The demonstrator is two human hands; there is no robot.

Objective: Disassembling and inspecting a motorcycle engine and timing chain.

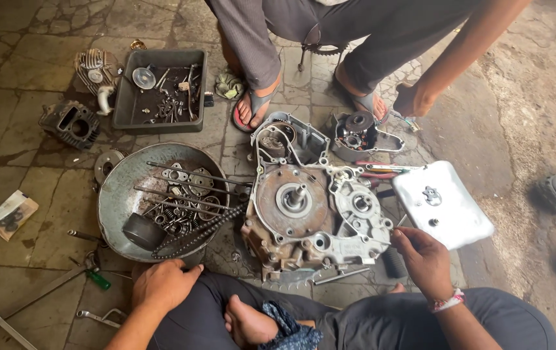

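Right now the right hand [424, 259] is touching the near-right edge of the engine crankcase [313, 220], fingers loosely curled, pinching nothing I can make out. Left hand [163, 284] is resting on the knee, relaxed, holding nothing. Crankcase is sitting centre on the floor, right of the round parts pan [112, 194]. Prob. heavy, rigid, oily; best gripped w/ both hands under the casing rim.

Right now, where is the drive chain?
In the head view, the drive chain lies over the right rim of the round metal pan, left of the engine crankcase.
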